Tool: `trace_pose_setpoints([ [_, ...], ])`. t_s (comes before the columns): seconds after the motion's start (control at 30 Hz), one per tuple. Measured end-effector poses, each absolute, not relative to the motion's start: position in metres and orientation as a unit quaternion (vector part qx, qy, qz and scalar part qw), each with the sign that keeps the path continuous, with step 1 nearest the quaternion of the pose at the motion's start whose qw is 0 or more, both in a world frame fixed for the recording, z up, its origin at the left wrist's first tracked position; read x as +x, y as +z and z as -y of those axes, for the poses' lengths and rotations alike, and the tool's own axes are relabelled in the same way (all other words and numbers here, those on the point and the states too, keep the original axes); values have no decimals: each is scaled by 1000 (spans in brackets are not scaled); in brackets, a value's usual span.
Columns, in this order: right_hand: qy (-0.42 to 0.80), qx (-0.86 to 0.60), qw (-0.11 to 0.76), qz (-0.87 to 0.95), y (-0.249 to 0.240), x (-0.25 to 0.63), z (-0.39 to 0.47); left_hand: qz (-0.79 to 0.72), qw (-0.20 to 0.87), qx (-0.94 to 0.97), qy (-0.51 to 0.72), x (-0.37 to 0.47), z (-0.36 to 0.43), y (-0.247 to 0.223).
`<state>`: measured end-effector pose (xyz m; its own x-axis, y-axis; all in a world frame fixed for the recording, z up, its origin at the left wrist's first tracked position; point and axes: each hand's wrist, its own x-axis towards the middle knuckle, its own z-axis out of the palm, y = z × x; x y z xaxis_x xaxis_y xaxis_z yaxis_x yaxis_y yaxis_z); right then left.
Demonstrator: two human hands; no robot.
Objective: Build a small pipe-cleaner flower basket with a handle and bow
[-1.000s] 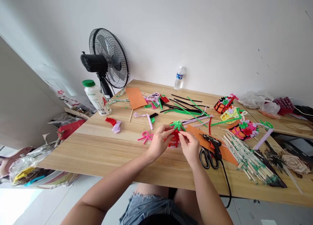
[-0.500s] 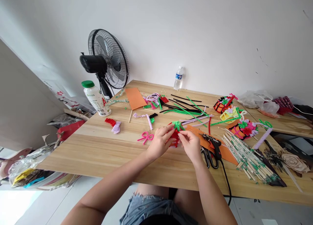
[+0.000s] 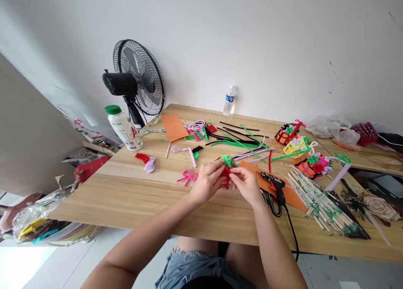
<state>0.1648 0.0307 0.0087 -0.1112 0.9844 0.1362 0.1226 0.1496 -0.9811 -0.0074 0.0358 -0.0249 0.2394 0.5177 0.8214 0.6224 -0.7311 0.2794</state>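
A red and green pipe-cleaner piece rests low over the table, its green part on top and red loops below. My left hand is closed on its left side, fingers laid over the red. From the right, my right hand pinches the red part between thumb and fingertips. Fingers cover much of the piece. A pink pipe-cleaner bow lies left of my left hand. Just right of my right hand, a black glue gun lies on an orange sheet, with black-handled scissors beside it.
Loose pipe cleaners spread behind my hands. Finished pipe-cleaner baskets and bundled wooden sticks stand at right. A white bottle, a fan and a water bottle are farther back. The glue gun's cord crosses the front edge.
The view has shifted very slightly. Both hands stay on the red and green pipe-cleaner piece, with only small finger movement.
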Motion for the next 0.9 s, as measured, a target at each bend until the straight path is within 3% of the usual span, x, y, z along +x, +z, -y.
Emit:
trace_pose_setpoints([
  [0.3, 480, -431, 499, 578, 0, 165, -36, 366, 86, -801, -465, -7, -34, -21],
  [0.9, 359, -383, 505, 685, -4, 168, -33, 368, 72, -806, -458, -7, -33, -21],
])
